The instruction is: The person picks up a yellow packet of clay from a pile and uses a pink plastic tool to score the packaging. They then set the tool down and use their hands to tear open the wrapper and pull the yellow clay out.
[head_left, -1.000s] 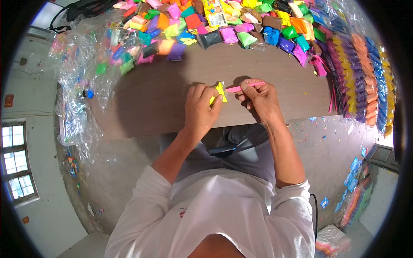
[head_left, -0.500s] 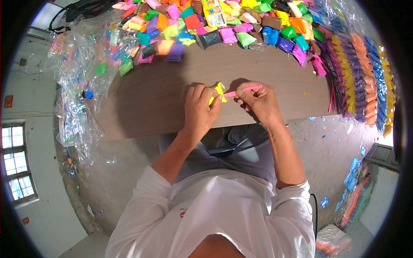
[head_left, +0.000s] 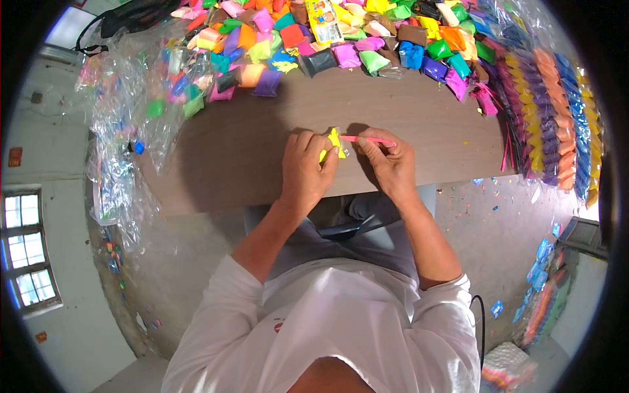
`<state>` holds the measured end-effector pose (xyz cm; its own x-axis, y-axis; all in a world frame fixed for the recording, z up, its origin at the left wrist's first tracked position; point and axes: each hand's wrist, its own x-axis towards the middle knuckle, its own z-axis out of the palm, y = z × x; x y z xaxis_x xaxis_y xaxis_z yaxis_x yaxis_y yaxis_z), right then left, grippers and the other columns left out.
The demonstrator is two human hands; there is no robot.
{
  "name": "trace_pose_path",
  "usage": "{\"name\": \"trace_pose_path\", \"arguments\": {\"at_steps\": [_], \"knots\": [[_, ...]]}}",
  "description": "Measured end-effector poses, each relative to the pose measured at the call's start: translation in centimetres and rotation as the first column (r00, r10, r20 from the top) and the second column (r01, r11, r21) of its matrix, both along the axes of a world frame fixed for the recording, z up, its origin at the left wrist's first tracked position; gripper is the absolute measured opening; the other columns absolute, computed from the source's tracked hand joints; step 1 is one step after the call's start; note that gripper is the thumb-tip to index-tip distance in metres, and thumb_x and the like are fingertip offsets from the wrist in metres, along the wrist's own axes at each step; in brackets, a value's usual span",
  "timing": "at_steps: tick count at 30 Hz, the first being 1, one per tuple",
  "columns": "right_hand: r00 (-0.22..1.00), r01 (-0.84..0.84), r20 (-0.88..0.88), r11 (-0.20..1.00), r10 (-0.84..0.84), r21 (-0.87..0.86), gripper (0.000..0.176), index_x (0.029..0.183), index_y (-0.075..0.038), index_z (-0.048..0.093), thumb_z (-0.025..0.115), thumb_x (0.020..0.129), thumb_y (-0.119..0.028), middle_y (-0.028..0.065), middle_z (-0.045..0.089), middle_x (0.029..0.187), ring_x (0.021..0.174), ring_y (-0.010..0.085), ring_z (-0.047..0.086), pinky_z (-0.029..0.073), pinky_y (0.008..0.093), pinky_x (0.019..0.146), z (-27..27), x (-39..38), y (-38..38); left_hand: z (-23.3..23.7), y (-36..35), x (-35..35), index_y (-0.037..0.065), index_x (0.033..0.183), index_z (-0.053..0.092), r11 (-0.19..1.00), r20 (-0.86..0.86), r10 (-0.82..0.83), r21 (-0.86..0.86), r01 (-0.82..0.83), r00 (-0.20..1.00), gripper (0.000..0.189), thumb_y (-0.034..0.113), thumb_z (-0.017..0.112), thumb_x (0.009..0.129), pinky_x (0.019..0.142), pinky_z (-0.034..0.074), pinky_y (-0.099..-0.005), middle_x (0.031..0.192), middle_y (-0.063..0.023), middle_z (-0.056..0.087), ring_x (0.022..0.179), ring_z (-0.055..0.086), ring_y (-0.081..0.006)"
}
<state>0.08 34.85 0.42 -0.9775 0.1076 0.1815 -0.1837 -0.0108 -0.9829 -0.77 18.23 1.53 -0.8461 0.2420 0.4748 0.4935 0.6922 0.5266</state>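
Observation:
Near the middle of the brown table (head_left: 236,144), my left hand (head_left: 306,160) pinches a small yellow piece (head_left: 334,145), partly hidden behind the fingers. Clear film seems to show at its right side. My right hand (head_left: 392,159) is closed around a thin pink stick (head_left: 371,139), which points left. The stick's left tip lies close to the yellow piece; whether they touch I cannot tell.
Many coloured packets (head_left: 319,61) are heaped along the table's far side. Crumpled clear plastic (head_left: 121,150) hangs over the left edge. Strips of coloured packets (head_left: 547,118) lie at the right. A black mesh bag (head_left: 134,18) sits at the far left.
My right hand has turned and shifted slightly, with the pink stick now lying flatter. My left hand and the yellow piece have barely moved.

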Motion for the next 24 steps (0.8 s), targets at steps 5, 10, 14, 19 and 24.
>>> {"name": "trace_pose_path", "arguments": {"at_steps": [5, 10, 14, 19, 24], "knots": [[0.991, -0.03, 0.132, 0.999, 0.034, -0.034, 0.007, 0.087, 0.002, 0.065, 0.06, 0.089, -0.002, -0.0072, 0.053, 0.071, 0.066, 0.0029, 0.044, 0.037, 0.0192, 0.056, 1.0, 0.4, 0.5, 0.0, 0.1, -0.1, 0.005, 0.084, 0.056, 1.0, 0.0, 0.01, -0.007, -0.01, 1.0, 0.014, 0.004, 0.067, 0.075, 0.074, 0.044, -0.0406, 0.088, -0.0106, 0.057, 0.083, 0.054, -0.031], [0.989, -0.061, 0.134, 0.997, 0.056, 0.036, 0.009, 0.09, 0.0, 0.066, 0.063, 0.089, -0.008, -0.0015, 0.058, 0.073, 0.066, 0.0057, 0.05, 0.042, 0.0203, 0.058, 0.4, -0.2, 0.5, -0.1, 0.3, -0.1, 0.004, 0.083, 0.055, 1.0, -0.009, 0.014, -0.005, -0.014, 1.0, 0.014, 0.003, 0.066, 0.075, 0.074, 0.044, -0.0405, 0.087, -0.011, 0.057, 0.084, 0.055, -0.0306], [0.973, -0.111, 0.189, 0.986, 0.133, -0.124, 0.009, 0.09, 0.0, 0.066, 0.063, 0.09, -0.008, -0.0013, 0.059, 0.073, 0.064, 0.0051, 0.049, 0.039, 0.0191, 0.054, 0.8, -0.7, 0.6, -0.1, 0.2, -0.3, 0.006, 0.082, 0.055, 1.0, -0.058, 0.005, 0.007, -0.004, 0.998, 0.016, 0.002, 0.067, 0.073, 0.07, 0.044, -0.0408, 0.084, -0.009, 0.055, 0.079, 0.053, -0.0304], [0.978, -0.027, 0.201, 0.987, 0.06, -0.16, 0.009, 0.09, -0.001, 0.067, 0.06, 0.09, -0.007, -0.0033, 0.056, 0.07, 0.06, 0.0031, 0.046, 0.035, 0.0188, 0.05, 0.9, -1.0, 0.3, 0.0, 0.1, -0.1, 0.004, 0.083, 0.055, 1.0, 0.005, -0.001, 0.016, 0.0, 1.0, 0.013, 0.003, 0.066, 0.075, 0.073, 0.044, -0.0406, 0.086, -0.0106, 0.057, 0.082, 0.054, -0.0303], [0.982, -0.058, 0.179, 0.996, 0.068, -0.061, 0.01, 0.091, -0.001, 0.066, 0.057, 0.091, -0.006, -0.0053, 0.054, 0.068, 0.055, 0.0013, 0.042, 0.031, 0.0186, 0.046, 1.2, -1.0, 0.4, -0.1, 0.1, -0.1, 0.005, 0.083, 0.055, 1.0, 0.006, 0.008, 0.018, -0.008, 1.0, 0.013, 0.004, 0.066, 0.075, 0.073, 0.043, -0.0407, 0.086, -0.0105, 0.057, 0.082, 0.053, -0.0303]]}}
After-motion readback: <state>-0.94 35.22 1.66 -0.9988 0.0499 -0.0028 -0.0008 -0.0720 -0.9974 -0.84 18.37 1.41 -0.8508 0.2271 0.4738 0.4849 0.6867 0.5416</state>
